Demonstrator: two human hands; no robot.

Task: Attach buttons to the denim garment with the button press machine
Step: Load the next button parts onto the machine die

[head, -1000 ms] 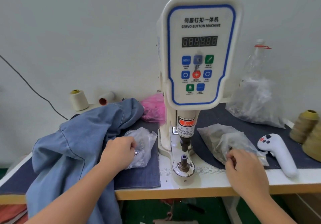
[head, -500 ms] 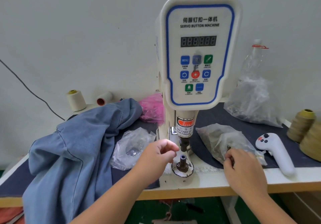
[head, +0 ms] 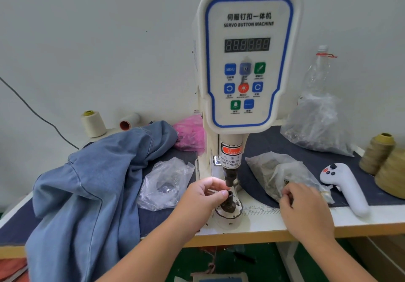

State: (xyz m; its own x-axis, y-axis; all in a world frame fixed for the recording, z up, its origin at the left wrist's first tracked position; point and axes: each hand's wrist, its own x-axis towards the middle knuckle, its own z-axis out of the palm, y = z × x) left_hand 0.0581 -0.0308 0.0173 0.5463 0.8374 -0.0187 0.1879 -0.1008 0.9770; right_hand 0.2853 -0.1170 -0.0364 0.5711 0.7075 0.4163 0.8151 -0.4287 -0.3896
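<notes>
The white servo button press machine (head: 247, 62) stands at the table's middle, its upper punch (head: 230, 175) above the lower die (head: 229, 195). My left hand (head: 203, 198) is at the lower die, thumb and forefinger pinched together on a small button piece that the fingers hide. A blue denim garment (head: 87, 194) lies heaped at the left. My right hand (head: 304, 207) rests at the near edge of a clear bag of button parts (head: 278, 170), fingers curled on the plastic. Another clear bag of parts (head: 166, 183) lies left of the machine.
A white handheld controller (head: 346, 187) lies at the right, beside olive thread cones (head: 377, 152). Behind are a large clear bag with a plastic bottle (head: 317, 124), a pink bag (head: 190, 132) and cream thread spools (head: 93, 124). A dark cloth mat (head: 274, 146) covers the table.
My left hand left the left bag and moved right to the machine's lower die, fingers pinched. My right hand stayed at the right bag.
</notes>
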